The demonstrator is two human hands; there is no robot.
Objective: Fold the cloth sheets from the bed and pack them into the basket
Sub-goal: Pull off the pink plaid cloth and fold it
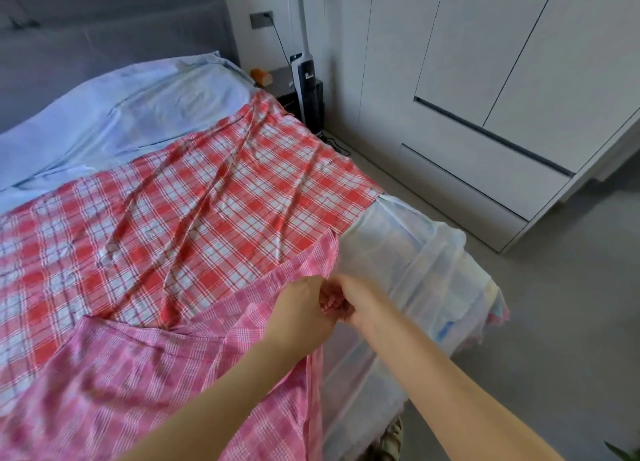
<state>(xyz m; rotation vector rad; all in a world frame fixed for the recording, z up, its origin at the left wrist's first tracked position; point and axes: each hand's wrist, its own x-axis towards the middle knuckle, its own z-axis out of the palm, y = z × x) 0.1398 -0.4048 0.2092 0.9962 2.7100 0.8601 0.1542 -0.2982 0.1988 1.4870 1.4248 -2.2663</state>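
Both pinching pink checked sheet [194, 367]: left hand [300, 317] | right hand [353, 299] | corners matched (judging) for fold | basket unseen

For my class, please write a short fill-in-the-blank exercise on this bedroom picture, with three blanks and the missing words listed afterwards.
1. Both hands, left hand and right hand, pinch the edge of the ____ checked cloth.
2. The red checked cloth lies spread on the ____.
3. The pillow near the headboard is light ____.

Missing words: pink; bed; blue
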